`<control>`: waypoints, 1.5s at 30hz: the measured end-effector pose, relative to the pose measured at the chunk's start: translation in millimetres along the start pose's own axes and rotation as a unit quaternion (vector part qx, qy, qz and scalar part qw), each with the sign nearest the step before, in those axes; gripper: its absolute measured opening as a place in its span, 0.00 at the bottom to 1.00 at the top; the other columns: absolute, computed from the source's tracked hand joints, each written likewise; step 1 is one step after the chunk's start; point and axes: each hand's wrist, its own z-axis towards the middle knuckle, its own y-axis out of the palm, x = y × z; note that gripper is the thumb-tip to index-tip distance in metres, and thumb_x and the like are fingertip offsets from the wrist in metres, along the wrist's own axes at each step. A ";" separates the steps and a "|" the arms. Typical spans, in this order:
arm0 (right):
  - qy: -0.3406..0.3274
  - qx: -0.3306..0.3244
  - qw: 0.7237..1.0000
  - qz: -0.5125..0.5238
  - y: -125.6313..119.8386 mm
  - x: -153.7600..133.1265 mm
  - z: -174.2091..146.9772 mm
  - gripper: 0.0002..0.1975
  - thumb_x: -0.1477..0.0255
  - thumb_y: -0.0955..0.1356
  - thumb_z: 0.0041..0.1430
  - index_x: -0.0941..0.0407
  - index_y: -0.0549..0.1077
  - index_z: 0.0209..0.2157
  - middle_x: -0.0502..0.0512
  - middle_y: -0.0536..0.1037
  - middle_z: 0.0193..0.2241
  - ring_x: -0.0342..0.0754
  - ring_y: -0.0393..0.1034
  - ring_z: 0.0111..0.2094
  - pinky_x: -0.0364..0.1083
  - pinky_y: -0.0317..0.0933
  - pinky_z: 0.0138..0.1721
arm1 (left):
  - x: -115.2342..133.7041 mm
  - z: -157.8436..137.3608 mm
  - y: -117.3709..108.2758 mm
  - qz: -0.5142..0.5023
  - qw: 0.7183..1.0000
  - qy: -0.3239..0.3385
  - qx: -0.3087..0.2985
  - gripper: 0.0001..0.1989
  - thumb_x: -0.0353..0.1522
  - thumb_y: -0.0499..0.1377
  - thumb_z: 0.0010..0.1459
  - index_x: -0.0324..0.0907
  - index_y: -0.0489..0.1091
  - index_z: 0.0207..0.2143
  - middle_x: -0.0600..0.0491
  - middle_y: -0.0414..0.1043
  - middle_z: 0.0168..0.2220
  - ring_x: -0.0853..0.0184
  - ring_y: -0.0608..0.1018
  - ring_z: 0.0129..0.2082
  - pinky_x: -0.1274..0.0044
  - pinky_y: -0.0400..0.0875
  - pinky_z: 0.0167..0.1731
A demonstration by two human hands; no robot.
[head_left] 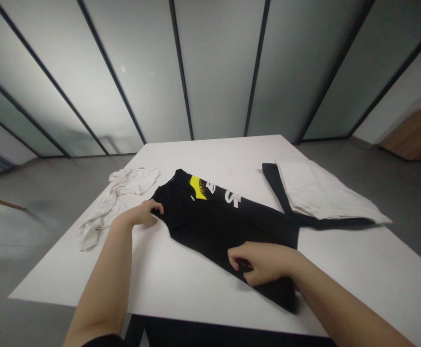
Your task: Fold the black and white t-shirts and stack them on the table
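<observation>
A black shirt (199, 221) with a yellow patch and white lettering lies partly folded across the middle of the white table. At its left end, my left hand (147, 212) is closed on the fabric edge. My right hand (263, 262) lies over the near edge toward the right end, its fingers curled and pinching the cloth. Parts of the near edge are hidden under the right hand.
A crumpled white garment (123, 193) lies at the table's left side. On the right, a folded white cloth (322, 190) rests on a dark garment (273, 180). The white table (196, 284) stands before frosted glass panels (217, 72).
</observation>
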 end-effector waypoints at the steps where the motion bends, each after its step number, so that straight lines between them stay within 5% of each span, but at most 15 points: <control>1: 0.002 -0.005 1.000 0.011 -0.9 2.0 -0.8 0.22 0.78 0.71 0.47 0.50 0.77 0.46 0.44 0.71 0.30 0.43 0.63 0.29 0.42 0.51 0.29 | -2.1 1.3 1.7 -0.001 1.000 0.002 0.009 0.24 0.30 0.60 0.42 0.50 0.80 0.44 0.51 0.79 0.47 0.57 0.79 0.46 0.70 0.73 0.47; 6: 0.002 -0.027 0.999 0.034 -3.7 9.2 -2.1 0.30 0.81 0.68 0.49 0.48 0.80 0.55 0.46 0.75 0.32 0.43 0.63 0.28 0.42 0.53 0.30 | -8.1 6.8 3.6 -0.011 0.999 0.028 0.046 0.16 0.36 0.62 0.50 0.50 0.82 0.42 0.50 0.81 0.45 0.58 0.81 0.45 0.71 0.74 0.49; 10: 0.012 -0.031 0.998 0.052 -9.5 12.7 -2.5 0.23 0.81 0.66 0.52 0.52 0.84 0.46 0.50 0.81 0.36 0.45 0.68 0.30 0.43 0.57 0.33 | -4.0 7.7 0.9 -0.006 0.995 0.070 0.076 0.11 0.39 0.60 0.56 0.48 0.81 0.36 0.50 0.81 0.42 0.60 0.81 0.43 0.71 0.74 0.49; 17: 0.057 0.075 0.994 0.060 -33.2 31.7 -20.9 0.15 0.73 0.60 0.64 0.54 0.79 0.36 0.55 0.82 0.40 0.53 0.74 0.43 0.50 0.65 0.47 | 16.6 27.7 0.8 -0.003 0.979 0.048 0.198 0.14 0.38 0.54 0.64 0.46 0.78 0.45 0.50 0.82 0.43 0.57 0.80 0.44 0.67 0.74 0.49; 21: 0.152 0.138 0.978 0.020 -42.6 47.8 -37.1 0.14 0.60 0.66 0.66 0.52 0.75 0.47 0.58 0.82 0.44 0.57 0.76 0.45 0.51 0.67 0.47 | 31.6 59.3 9.1 0.054 0.962 0.009 0.269 0.15 0.36 0.55 0.66 0.46 0.78 0.49 0.46 0.82 0.45 0.51 0.78 0.51 0.60 0.70 0.57; 24: 0.217 0.157 0.963 0.027 -43.9 62.9 -45.0 0.26 0.59 0.73 0.59 0.51 0.70 0.57 0.62 0.81 0.52 0.61 0.77 0.54 0.50 0.69 0.48 | 33.2 78.3 16.9 0.050 0.970 0.034 0.236 0.15 0.37 0.54 0.67 0.47 0.79 0.49 0.46 0.82 0.45 0.52 0.78 0.52 0.61 0.70 0.59; 26: 0.234 0.164 0.958 0.040 -44.2 72.3 -47.8 0.25 0.60 0.72 0.60 0.52 0.70 0.57 0.63 0.80 0.55 0.62 0.75 0.59 0.50 0.69 0.50 | 28.6 85.2 20.2 0.032 0.975 0.064 0.208 0.15 0.37 0.53 0.68 0.47 0.79 0.47 0.46 0.82 0.45 0.53 0.78 0.51 0.63 0.71 0.58; 31: 0.251 0.163 0.954 -0.002 -47.2 85.0 -50.2 0.18 0.57 0.73 0.58 0.54 0.76 0.45 0.62 0.83 0.46 0.59 0.78 0.46 0.50 0.67 0.42 | 16.3 89.9 20.7 -0.003 0.967 0.084 0.241 0.15 0.38 0.53 0.69 0.45 0.78 0.47 0.45 0.82 0.48 0.55 0.80 0.49 0.64 0.72 0.56; 35: 0.281 0.152 0.947 -0.032 -47.4 84.6 -50.8 0.13 0.59 0.73 0.56 0.54 0.75 0.35 0.55 0.80 0.33 0.52 0.73 0.33 0.48 0.59 0.32 | 23.4 92.2 23.7 0.039 0.969 0.042 0.239 0.14 0.37 0.54 0.69 0.45 0.79 0.46 0.45 0.82 0.46 0.53 0.79 0.49 0.64 0.71 0.55; 39: 0.303 0.151 0.938 -0.079 -47.4 79.7 -55.4 0.08 0.64 0.71 0.56 0.53 0.71 0.30 0.53 0.79 0.30 0.50 0.70 0.30 0.47 0.53 0.30 | 38.1 92.5 27.7 0.090 0.963 -0.019 0.252 0.15 0.37 0.53 0.70 0.47 0.79 0.48 0.44 0.81 0.42 0.50 0.77 0.49 0.63 0.70 0.53; 42: 0.336 0.162 0.922 -0.104 -47.7 76.0 -60.2 0.06 0.67 0.72 0.57 0.53 0.75 0.35 0.55 0.81 0.34 0.52 0.74 0.33 0.47 0.57 0.31 | 50.3 88.3 30.2 0.097 0.956 -0.053 0.271 0.15 0.35 0.53 0.69 0.46 0.80 0.47 0.43 0.81 0.44 0.48 0.75 0.52 0.59 0.68 0.57; 45: 0.355 0.228 0.896 -0.137 -42.6 66.1 -51.3 0.18 0.71 0.70 0.59 0.54 0.77 0.52 0.62 0.83 0.45 0.58 0.78 0.43 0.51 0.65 0.40 | 71.7 80.7 44.3 0.097 0.934 -0.075 0.335 0.17 0.33 0.54 0.68 0.46 0.79 0.52 0.40 0.77 0.56 0.44 0.71 0.60 0.53 0.60 0.64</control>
